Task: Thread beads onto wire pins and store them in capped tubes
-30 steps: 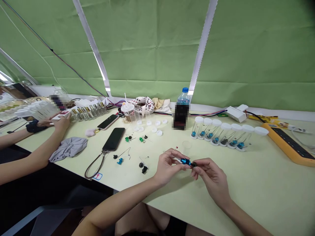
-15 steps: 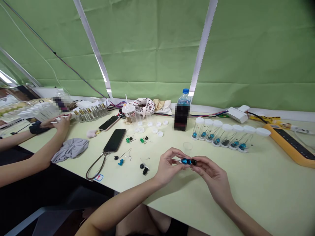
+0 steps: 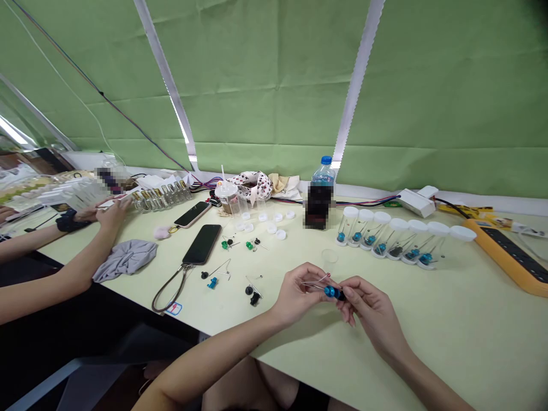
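Left hand (image 3: pixel 295 299): fingers pinch the blue-and-black piece (image 3: pixel 330 291), seemingly steadying it.
Right hand (image 3: pixel 370 306): fingertips grasp its black end, apparently bracing it.
Piece: between both hands; capped tubes (image 3: pixel 399 226) at two o'clock.

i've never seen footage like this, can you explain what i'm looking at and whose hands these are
There is no robot here: the bare hands in front belong to the person wearing the camera. It sits on their head, looking forward and down at a pale table.

Their left hand and right hand together hold a small blue-and-black piece with thin wire by it.

To the right stand capped clear tubes with small parts inside, and an orange power strip. To the left lie loose blue, green and black pieces, and a dark phone. The arms at far left are another person's.
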`<state>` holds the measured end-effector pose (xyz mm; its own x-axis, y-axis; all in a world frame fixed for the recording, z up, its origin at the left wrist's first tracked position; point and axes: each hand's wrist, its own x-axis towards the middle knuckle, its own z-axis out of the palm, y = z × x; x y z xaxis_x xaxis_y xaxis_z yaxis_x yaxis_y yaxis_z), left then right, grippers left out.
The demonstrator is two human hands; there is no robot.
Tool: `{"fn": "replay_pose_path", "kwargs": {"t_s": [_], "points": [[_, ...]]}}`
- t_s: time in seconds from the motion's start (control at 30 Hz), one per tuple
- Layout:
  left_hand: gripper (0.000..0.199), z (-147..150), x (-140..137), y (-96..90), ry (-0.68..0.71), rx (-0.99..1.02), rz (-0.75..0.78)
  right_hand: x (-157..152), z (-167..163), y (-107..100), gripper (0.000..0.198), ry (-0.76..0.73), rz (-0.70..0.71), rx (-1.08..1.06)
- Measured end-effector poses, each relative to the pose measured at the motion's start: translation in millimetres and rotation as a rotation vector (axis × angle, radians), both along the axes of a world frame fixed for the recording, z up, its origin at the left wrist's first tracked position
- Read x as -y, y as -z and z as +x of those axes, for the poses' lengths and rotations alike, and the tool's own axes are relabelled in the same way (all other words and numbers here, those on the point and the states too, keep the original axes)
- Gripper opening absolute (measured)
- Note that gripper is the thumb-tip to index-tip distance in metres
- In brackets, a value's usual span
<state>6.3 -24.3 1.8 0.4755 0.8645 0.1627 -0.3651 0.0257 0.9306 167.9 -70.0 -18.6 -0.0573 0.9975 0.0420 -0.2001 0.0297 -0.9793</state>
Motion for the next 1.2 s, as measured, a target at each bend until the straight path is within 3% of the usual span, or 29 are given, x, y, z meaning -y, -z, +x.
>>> {"fn": "replay_pose_path", "kwargs": {"t_s": [0.23, 0.47, 0.63, 0.83, 1.03, 1.2], "points": [[0.037, -1, -7, -1.1, -0.041, 0.089, -0.058, 1, -6, -5, 0.028, -0.012, 0.046, 0.014], [0.033, -1, -8, -2.3, -0.008, 0.055, -0.022, 2, -5, 0, 0.016, -0.030, 0.006, 0.001], [0.031, -2, -5, -3.5, -0.028, 0.019, 0.035, -1, -1, 4, 0.020, 0.059, 0.049, 0.047], [0.031, -1, -4, -3.3, -0.006, 0.029, -0.003, 0, 0, 7, 0.026, 0.151, 0.035, 0.082], [0.031, -2, -8, -3.6, -0.123, -0.031, 0.121, 1, -4, 4, 0.033, 0.105, 0.011, 0.072], [0.023, -3, -7, -1.2, -0.149, -0.102, 0.247, 2, -6, 2, 0.021, 0.110, 0.048, 0.033]]}}
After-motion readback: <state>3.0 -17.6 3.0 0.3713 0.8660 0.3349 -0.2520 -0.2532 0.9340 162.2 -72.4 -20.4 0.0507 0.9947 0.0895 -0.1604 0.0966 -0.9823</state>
